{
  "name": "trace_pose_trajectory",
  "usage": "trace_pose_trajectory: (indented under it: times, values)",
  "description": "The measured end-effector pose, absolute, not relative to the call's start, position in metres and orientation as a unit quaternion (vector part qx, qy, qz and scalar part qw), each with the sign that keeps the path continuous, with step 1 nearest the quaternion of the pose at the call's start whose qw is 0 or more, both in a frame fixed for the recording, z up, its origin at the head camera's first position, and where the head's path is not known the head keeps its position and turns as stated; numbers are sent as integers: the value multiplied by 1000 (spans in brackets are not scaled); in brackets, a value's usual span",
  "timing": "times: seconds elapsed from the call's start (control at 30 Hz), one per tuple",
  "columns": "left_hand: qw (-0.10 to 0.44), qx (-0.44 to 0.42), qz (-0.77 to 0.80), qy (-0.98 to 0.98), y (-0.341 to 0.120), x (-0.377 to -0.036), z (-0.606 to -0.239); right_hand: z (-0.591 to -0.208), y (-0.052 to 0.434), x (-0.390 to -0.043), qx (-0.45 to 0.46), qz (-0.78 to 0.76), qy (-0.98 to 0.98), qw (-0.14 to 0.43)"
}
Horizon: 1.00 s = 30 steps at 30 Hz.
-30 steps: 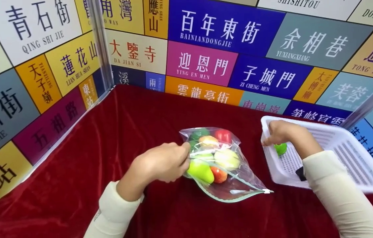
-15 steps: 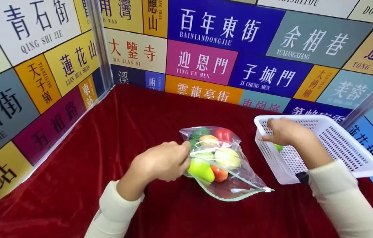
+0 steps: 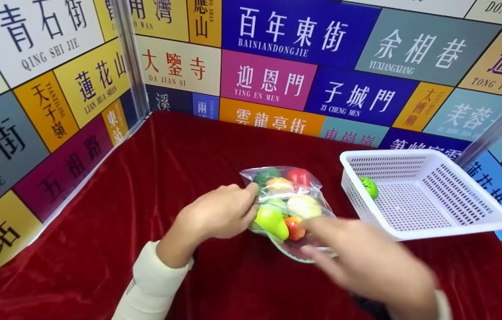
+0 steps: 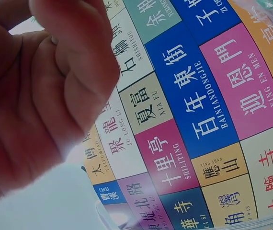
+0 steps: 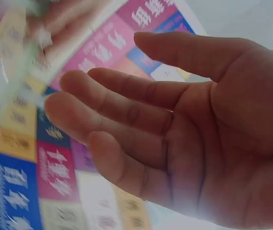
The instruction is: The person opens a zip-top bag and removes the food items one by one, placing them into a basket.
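From the head view, centre frame, my left hand (image 3: pixel 219 218) pinches the clear plastic zip bag (image 3: pixel 286 209) of toy fruit; I'd judge a slip there could let fruit spill. My right hand (image 3: pixel 366 262), blurred at lower right, covers its mouth. The white perforated plastic basket (image 3: pixel 424 195) holds one green ball (image 3: pixel 370 186).

Left wrist: fingers (image 4: pixel 55 81) curled.

Right wrist: fingers (image 5: pixel 127 115) spread, holding nothing.

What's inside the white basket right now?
The white basket holds one small green fruit, lying against its left wall. The rest of its perforated floor shows bare. The near wall hides a narrow strip of floor along the front edge.
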<state>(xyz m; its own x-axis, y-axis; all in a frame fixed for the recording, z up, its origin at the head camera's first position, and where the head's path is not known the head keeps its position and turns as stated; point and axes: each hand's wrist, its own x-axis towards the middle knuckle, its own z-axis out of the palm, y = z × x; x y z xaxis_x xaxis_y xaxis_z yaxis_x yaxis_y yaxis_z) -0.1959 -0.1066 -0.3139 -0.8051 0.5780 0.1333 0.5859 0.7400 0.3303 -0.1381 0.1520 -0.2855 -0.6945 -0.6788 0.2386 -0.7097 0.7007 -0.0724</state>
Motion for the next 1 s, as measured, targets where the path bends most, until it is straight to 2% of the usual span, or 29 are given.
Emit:
trace_pose_trajectory:
  times: [0.1, 0.43, 0.73, 1.0]
  values:
    - [16, -311, -181, -933, -106, -196, -316, -310, 135, -145, 389, 62, -915, 84]
    - [11, -315, -190, -930, -101, -198, -318, -360, 115, -191, 368, 13, -923, 114]
    - [-1, -314, -178, -933, -101, -200, -318, -380, 107, -215, 339, 31, -939, 51]
    - [-25, -302, -178, -936, -100, -201, -320, -391, 103, -223, 351, 51, -934, 36]
